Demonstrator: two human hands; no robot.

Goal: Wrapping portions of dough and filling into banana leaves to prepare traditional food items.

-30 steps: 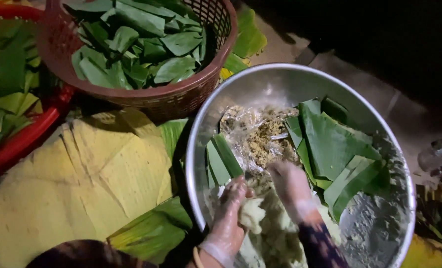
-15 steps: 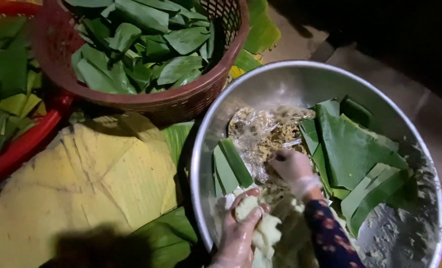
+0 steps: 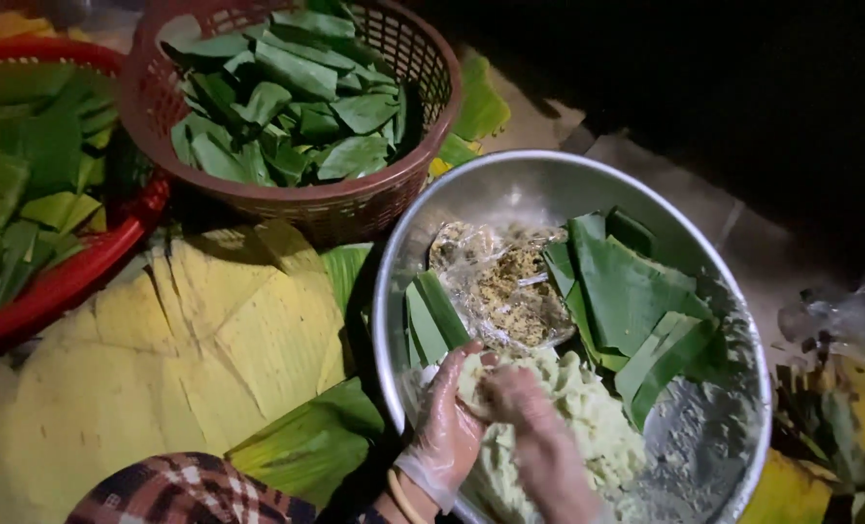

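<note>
A large metal bowl (image 3: 510, 189) holds pale green dough (image 3: 598, 412), a clear plastic bag of brownish crumbly filling (image 3: 510, 286) and folded green leaf strips (image 3: 636, 291). My left hand (image 3: 447, 427), in a thin clear glove, cups a lump of the dough at the bowl's near side. My right hand (image 3: 539, 437), also gloved, presses on the same lump from the right. Both hands touch each other over the dough.
A maroon plastic basket (image 3: 355, 199) full of cut green leaves stands behind the bowl. A red basket (image 3: 73, 277) with more leaves is at the left. Broad yellowish leaves (image 3: 190, 340) cover the ground. A crumpled plastic bag (image 3: 840, 330) lies at the right.
The view has shifted, so the bowl sits further right and lower. My hands have come together from deeper in the bowl and now work a lump of dough near its front edge.
</note>
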